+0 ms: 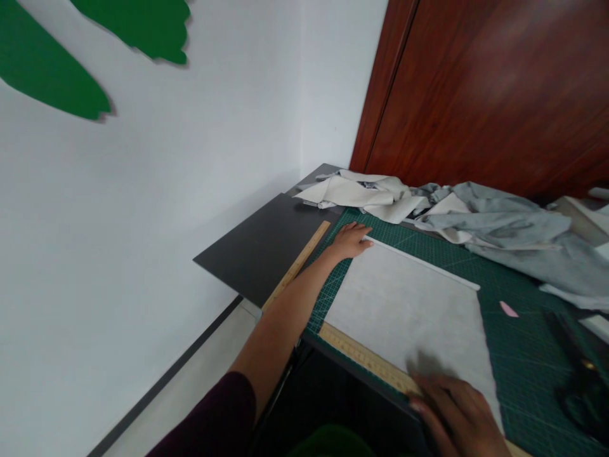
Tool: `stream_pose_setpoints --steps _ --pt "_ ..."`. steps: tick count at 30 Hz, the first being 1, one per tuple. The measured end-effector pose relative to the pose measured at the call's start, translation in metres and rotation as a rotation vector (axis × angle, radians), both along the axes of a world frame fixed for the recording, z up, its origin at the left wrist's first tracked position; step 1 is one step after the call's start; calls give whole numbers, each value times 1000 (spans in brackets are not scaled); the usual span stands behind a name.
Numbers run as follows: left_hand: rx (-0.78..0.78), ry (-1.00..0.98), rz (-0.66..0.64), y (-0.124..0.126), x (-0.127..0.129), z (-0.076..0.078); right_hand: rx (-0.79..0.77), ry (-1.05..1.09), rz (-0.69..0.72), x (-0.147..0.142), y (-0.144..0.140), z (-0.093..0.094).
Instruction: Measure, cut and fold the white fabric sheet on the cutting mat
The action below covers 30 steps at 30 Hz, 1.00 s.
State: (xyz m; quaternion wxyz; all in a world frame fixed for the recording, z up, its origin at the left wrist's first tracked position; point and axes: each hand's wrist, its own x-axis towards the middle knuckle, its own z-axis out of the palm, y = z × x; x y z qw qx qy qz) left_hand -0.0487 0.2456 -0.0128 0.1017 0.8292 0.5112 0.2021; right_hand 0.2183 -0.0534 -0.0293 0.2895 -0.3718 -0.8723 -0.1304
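Observation:
A white piece of fabric (413,298) lies flat on a green cutting mat (528,355), its far edge folded into a narrow raised band (423,260). My left hand (351,240) rests flat with fingers spread at the far left corner of the fabric, fingertips touching the mat and the folded edge. Along the near edge of the fabric lies a wooden ruler (366,357). My right hand (459,409), slightly blurred, grips this ruler near its right part, thumb at the near side and fingers over the top.
A second wooden ruler (297,261) lies along the mat's left side on the dark table (257,244). Crumpled white and grey cloth (504,219) is heaped at the back. Black scissors (578,374) and a small pink scrap (509,309) lie to the right.

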Motion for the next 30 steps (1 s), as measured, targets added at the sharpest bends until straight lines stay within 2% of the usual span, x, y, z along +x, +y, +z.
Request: stream_pose_setpoints --steps 7,12,23,27,30 --pt "58 -80 -84 1 3 2 -157 15 -56 9 -9 -9" --pt "87 -131 -63 -1 5 6 -228 20 -58 11 -11 -6" --pt "77 -123 -16 -5 6 5 -206 -28 -43 20 -10 -7" --pt "100 -100 44 -7 8 4 -157 -82 -4 26 -7 -8" --pt "112 -80 76 -9 9 4 -187 -71 -26 27 -7 -7"
